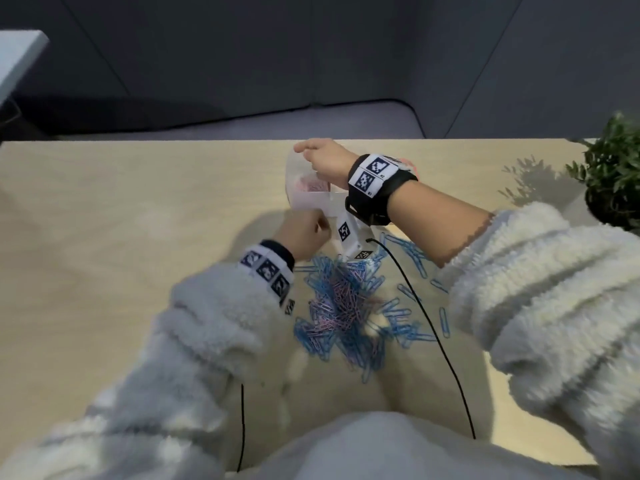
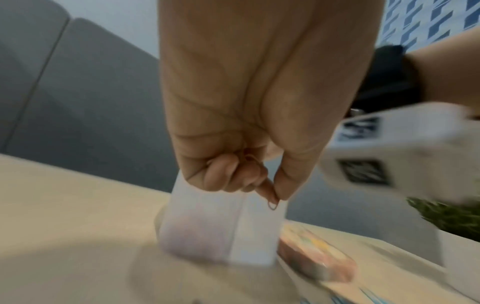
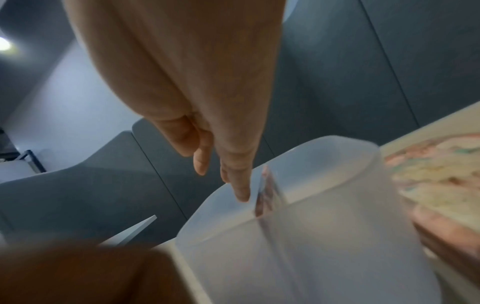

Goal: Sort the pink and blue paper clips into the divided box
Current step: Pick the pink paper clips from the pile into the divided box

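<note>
A loose heap of blue and pink paper clips lies on the table in front of me. Behind it stands the translucent divided box, with pink clips in one compartment. My left hand is at the box's near edge. In the left wrist view this left hand pinches a pink clip between thumb and forefinger, just above the box. My right hand hovers over the box's far side. Its fingers point down, relaxed and empty, beside the divider of the box.
A potted plant stands at the table's right edge. A flat pink patterned object lies right of the box. Two black cables run from my wrists across the clips. A grey sofa sits beyond the far table edge.
</note>
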Demonstrator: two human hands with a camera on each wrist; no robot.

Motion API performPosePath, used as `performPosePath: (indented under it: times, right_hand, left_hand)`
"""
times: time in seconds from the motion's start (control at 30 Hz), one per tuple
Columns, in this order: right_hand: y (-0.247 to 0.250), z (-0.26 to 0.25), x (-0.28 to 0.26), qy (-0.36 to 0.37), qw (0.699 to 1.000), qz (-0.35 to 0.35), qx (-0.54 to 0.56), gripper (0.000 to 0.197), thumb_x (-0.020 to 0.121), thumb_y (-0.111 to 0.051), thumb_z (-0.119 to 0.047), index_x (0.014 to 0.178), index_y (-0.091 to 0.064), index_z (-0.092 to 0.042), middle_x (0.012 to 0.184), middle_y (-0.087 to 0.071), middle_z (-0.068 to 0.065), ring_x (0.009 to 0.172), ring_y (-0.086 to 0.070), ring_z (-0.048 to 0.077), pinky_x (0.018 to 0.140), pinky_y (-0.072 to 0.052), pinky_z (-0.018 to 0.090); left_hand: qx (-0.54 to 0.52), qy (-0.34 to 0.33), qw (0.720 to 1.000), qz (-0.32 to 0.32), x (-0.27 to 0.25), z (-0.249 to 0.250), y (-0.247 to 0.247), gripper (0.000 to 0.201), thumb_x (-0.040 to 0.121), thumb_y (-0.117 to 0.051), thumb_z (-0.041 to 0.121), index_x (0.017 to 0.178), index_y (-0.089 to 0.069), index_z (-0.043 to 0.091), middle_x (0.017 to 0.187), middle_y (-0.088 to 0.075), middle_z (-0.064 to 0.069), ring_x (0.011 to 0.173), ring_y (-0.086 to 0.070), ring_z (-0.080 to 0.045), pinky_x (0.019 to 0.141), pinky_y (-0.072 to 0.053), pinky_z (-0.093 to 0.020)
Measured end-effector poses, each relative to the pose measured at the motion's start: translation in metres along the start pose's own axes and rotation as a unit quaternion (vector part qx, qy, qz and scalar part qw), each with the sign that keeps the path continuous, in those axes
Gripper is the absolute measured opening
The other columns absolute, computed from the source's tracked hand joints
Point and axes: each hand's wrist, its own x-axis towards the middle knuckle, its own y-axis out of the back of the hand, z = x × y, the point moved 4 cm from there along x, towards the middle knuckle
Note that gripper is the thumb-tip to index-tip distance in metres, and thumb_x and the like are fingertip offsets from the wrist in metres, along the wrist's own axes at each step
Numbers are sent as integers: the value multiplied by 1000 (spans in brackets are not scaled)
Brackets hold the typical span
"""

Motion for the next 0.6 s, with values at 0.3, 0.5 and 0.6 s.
performPosePath:
  times: [0.3,0.5,0.6]
  right_hand:
    - [54,38,-61,66,984,105,127,26,92,-34,8,91,-56,-4,78,-56,6,67,-55,18,64,-50,25]
    - [55,128,-131,31,986,-8,-161,29,84,-50,8,66,-60,-12,61,-56,-11,49,-54,-6,55,-45,14]
    - [45,167,-156,12,957,-75,-281,23,74,-57,4,71,-66,-17,71,-66,-3,67,-62,13,70,-49,26]
  left_hand:
    - [100,58,988,103,84,5,50,26,88,-42,9,106,-59,-1,115,-61,-23,106,-57,-39,86,-46,-40]
    - [131,47,987,83,86,1,37,31,89,-45,9,116,-56,-2,121,-59,-24,111,-55,-39,93,-45,-43]
    - [106,-15,977,182,62,8,35,29,87,-39,8,107,-60,2,110,-62,-21,105,-56,-36,87,-46,-42]
